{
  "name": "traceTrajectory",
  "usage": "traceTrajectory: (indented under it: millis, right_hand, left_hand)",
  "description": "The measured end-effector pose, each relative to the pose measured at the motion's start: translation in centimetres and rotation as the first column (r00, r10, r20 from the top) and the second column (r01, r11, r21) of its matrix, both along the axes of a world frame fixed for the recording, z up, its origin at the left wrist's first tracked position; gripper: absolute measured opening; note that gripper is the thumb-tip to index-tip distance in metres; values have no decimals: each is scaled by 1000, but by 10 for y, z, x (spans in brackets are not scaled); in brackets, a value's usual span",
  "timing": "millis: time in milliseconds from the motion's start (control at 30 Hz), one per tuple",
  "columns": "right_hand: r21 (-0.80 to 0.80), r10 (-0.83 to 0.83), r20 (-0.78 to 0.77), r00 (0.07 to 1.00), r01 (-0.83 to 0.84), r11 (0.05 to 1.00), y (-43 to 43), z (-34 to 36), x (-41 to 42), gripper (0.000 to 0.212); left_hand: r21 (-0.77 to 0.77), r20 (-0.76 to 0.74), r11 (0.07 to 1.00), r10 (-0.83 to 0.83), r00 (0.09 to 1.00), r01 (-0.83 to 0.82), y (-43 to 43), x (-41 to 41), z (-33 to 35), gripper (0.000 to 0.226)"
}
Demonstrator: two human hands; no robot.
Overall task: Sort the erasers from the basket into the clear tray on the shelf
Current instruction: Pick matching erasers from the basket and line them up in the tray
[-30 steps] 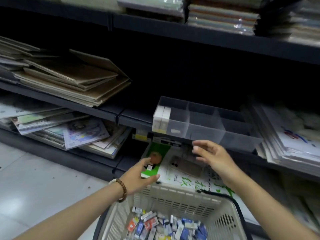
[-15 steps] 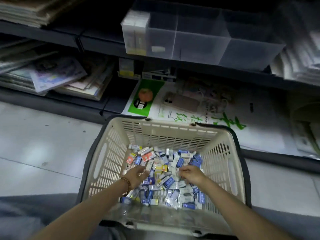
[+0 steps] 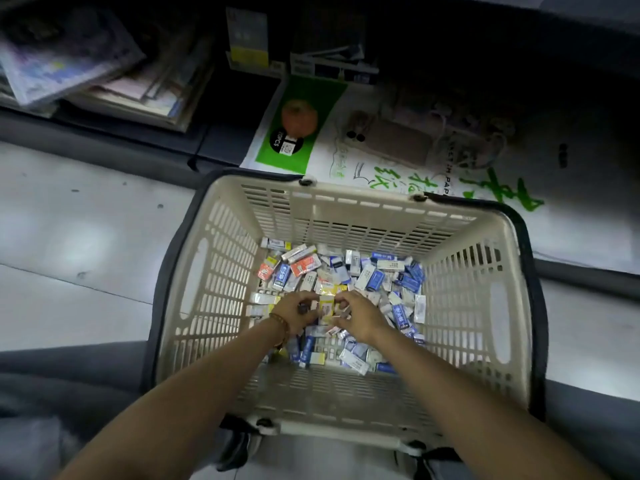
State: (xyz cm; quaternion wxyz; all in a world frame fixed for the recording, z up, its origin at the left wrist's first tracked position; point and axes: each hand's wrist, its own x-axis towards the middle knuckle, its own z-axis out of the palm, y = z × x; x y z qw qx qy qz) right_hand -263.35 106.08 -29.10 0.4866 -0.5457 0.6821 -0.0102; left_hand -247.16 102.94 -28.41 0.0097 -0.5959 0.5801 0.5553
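A cream plastic basket [image 3: 346,209] with dark handles stands on the floor below me. Its bottom is covered with several small erasers [image 3: 374,278] in blue, white, orange and yellow wrappers. Both my hands are down in the pile, close together. My left hand [image 3: 296,315], with a bead bracelet on its wrist, curls its fingers on a yellow-and-white eraser [image 3: 326,307]. My right hand [image 3: 362,318] pinches a small white eraser on that eraser's right side. The clear tray is out of view.
Behind the basket a white sheet [image 3: 398,168] with green print and an orange picture lies on the lowest shelf. Stacks of notebooks [image 3: 104,74] sit at the upper left. Pale floor tiles [image 3: 86,244] lie left of the basket.
My view tipped from the shelf and clear tray down into the basket. Both hands dropped from near the tray into the erasers and have closed together around pieces in the middle.
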Motion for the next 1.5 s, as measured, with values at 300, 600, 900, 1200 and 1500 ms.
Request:
traceTrajectory:
  millis: [300,600,900,1200,1500]
  right_hand:
    - [48,169,-86,982,-166,985,13,4,-19,70]
    - [-211,-49,6,999,49,976,37,0,-20,28]
    - [-167,430,-200,881,-463,870,32,-3,3,50]
    - [62,305,-182,935,-298,952,18,-11,44,65]
    - [98,-109,125,986,97,990,32,-8,28,29]
  left_hand:
    - [-84,118,993,-74,990,84,-5,-5,-16,37]
    - [-118,133,992,-27,991,43,-2,-11,-19,32]
    - [43,-49,952,303,952,-301,-30,44,6,26]
    - [286,-80,847,488,869,-449,-14,66,5,10]
    - [305,-95,806,556,826,-508,-15,61,11,21]
